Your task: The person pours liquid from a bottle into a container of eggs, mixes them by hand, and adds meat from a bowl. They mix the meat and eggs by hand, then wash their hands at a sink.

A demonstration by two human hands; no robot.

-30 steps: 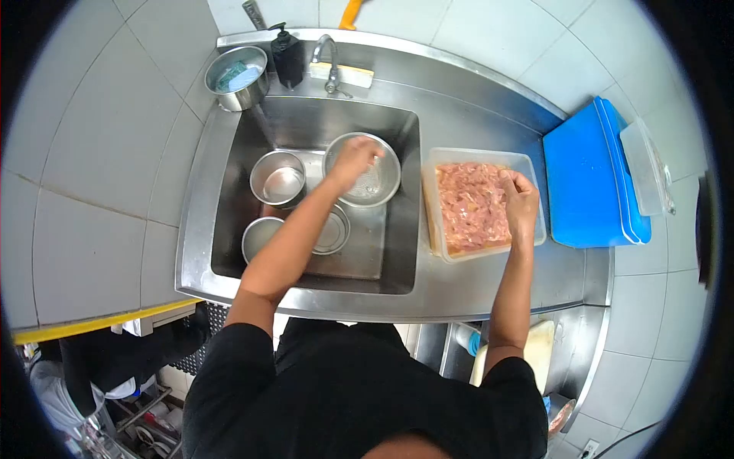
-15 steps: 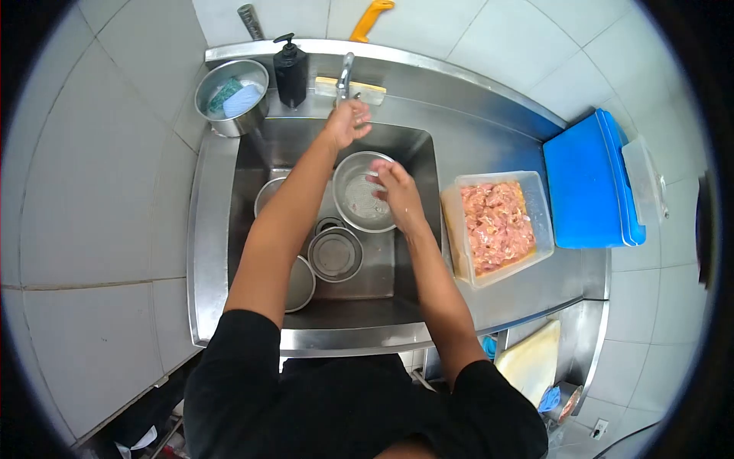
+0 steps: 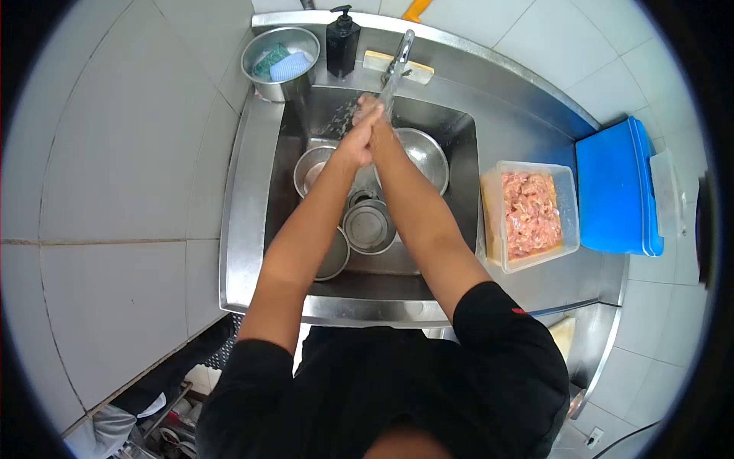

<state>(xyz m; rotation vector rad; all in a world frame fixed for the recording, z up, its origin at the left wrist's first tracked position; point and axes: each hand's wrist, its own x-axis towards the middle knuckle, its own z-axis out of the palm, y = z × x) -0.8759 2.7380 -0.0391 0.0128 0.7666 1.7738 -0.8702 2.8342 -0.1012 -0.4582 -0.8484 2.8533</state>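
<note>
A: Background items?
B: Steel counter (image 3: 246, 229). Back left corner: metal pot (image 3: 277, 90) holding a green and a blue sponge (image 3: 283, 63). Black soap bottle (image 3: 342, 46) just beside it on the back edge.
A: In the sink (image 3: 461, 134)?
B: Big bowl (image 3: 427, 155) at the right side, smaller bowl (image 3: 312, 170) at the left, and a round tin (image 3: 368, 228) near the front. Another tin (image 3: 335, 258) touches it, half hidden.
A: Right of the sink?
B: Clear tub (image 3: 527, 165) of raw meat (image 3: 529, 214), near the front edge. Blue boards (image 3: 612, 191) at the right end, with a clear lid (image 3: 667, 191) against them. Orange handle (image 3: 417, 9) on the tiles behind.
</note>
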